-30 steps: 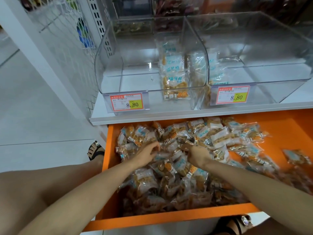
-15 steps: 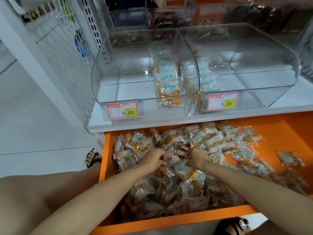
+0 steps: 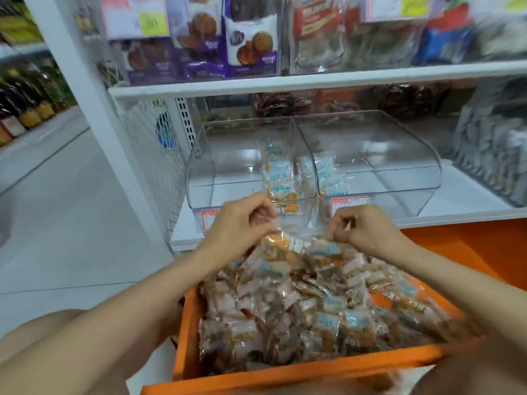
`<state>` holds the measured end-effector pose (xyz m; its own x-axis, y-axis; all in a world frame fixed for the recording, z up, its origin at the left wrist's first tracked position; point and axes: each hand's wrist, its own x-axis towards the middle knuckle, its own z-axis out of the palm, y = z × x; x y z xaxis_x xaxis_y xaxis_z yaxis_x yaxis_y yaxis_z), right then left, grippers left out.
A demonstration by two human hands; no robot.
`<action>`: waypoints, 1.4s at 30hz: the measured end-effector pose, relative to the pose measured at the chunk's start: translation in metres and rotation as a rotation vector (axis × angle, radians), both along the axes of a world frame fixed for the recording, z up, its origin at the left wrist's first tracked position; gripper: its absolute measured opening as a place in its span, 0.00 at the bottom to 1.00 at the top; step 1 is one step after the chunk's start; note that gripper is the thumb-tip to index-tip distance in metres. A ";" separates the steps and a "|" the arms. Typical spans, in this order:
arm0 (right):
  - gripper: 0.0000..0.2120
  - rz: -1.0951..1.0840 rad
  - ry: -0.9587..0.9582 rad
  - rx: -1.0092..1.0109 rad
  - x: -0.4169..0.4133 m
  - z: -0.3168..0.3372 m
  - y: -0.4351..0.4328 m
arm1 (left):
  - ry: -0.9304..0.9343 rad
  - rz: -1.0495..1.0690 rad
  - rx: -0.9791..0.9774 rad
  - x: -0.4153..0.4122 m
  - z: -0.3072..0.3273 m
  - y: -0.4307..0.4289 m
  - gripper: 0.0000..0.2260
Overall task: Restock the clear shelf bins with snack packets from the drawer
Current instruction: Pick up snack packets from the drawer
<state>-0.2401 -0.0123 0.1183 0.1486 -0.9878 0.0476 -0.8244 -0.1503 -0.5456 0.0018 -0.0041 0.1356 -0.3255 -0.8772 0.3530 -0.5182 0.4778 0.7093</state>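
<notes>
The orange drawer (image 3: 313, 372) is pulled out and heaped with clear snack packets (image 3: 299, 303). My left hand (image 3: 242, 220) and my right hand (image 3: 362, 226) are raised above the heap in front of the bins, each pinching an end of a bunch of snack packets (image 3: 288, 246) that hangs between them. Just behind stand two clear shelf bins: the left bin (image 3: 228, 166) holds a short stack of packets (image 3: 279, 172) against its right wall, and the right bin (image 3: 385, 155) has a few packets at its left wall.
A white shelf (image 3: 470, 195) carries the bins, each with a red-and-yellow price tag (image 3: 349, 205). Above, another shelf (image 3: 313, 78) holds purple biscuit packs. A white upright post (image 3: 94, 109) and wire mesh stand left. More bagged goods (image 3: 493, 155) sit at right.
Both hands have lifted out of the drawer heap toward the bins, bringing up a bunch of packets. The view has tilted upward, so the upper shelf now shows.
</notes>
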 end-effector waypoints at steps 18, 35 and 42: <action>0.11 -0.089 -0.574 -0.160 0.030 0.092 -0.064 | -0.389 0.316 0.115 0.031 0.000 -0.140 0.17; 0.06 0.238 0.220 0.036 0.074 0.064 -0.134 | -0.073 0.449 -0.165 0.060 -0.006 -0.132 0.04; 0.11 0.369 0.880 0.149 0.093 0.044 -0.147 | 0.102 0.410 -0.100 0.063 -0.001 -0.134 0.04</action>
